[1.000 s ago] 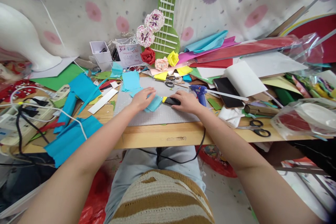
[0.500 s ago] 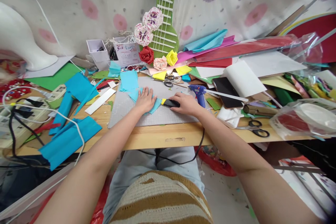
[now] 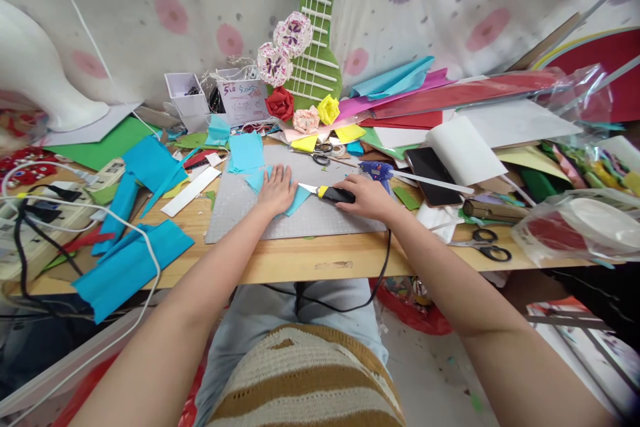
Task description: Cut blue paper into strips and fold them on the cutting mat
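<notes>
My left hand (image 3: 277, 191) lies flat, fingers stretched out, pressing a folded piece of light blue paper (image 3: 299, 201) onto the grey cutting mat (image 3: 235, 217). To its right, my right hand (image 3: 364, 195) is wrapped round the black and yellow handle of a utility knife (image 3: 336, 195). The knife's blade shows and points left, its tip close to the fold of the blue paper. Part of the paper is hidden under my left hand. A stack of light blue paper squares (image 3: 246, 152) sits at the mat's upper left.
A blue glue gun (image 3: 377, 171) stands just beyond my right hand. Scissors (image 3: 484, 245) and a black phone (image 3: 434, 177) lie to the right. A green paper guitar (image 3: 316, 73) with flowers leans at the back. Blue crepe paper (image 3: 133, 270) and cables cover the left side.
My right hand has drawn the utility knife to the right, away from the paper, and its blade now shows. My left hand has stayed on the blue paper.
</notes>
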`<state>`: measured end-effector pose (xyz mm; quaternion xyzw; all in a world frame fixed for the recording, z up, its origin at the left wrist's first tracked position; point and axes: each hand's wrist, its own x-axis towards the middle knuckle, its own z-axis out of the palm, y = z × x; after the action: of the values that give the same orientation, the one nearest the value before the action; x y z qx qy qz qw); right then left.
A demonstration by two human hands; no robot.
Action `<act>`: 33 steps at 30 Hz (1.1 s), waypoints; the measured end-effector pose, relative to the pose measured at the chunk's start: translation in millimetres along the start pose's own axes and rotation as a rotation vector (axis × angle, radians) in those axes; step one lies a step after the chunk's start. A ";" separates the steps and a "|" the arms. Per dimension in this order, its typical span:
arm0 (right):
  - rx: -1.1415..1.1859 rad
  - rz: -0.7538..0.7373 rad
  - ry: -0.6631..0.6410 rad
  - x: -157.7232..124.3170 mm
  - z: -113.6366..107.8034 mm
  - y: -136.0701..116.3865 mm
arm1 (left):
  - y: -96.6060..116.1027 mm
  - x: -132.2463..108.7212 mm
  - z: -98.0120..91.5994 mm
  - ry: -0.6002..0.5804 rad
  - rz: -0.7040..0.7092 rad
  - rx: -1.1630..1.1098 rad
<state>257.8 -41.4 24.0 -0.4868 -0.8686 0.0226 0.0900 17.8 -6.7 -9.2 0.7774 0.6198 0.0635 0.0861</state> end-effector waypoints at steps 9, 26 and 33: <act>0.016 -0.013 -0.028 10.9 4.0 -7.7 | -3.2 1.9 -0.9 0.024 -0.045 -0.130; 0.105 -0.036 -0.031 7.4 2.6 -4.4 | -15.6 6.8 1.7 0.130 -0.087 -0.411; 0.072 -0.039 -0.019 21.8 8.4 -12.4 | -24.6 10.4 6.8 0.183 -0.107 -0.541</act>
<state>234.7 -29.1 20.3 -0.4658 -0.8774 0.0568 0.0999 -1.8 8.4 -21.2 0.6834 0.6256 0.2917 0.2375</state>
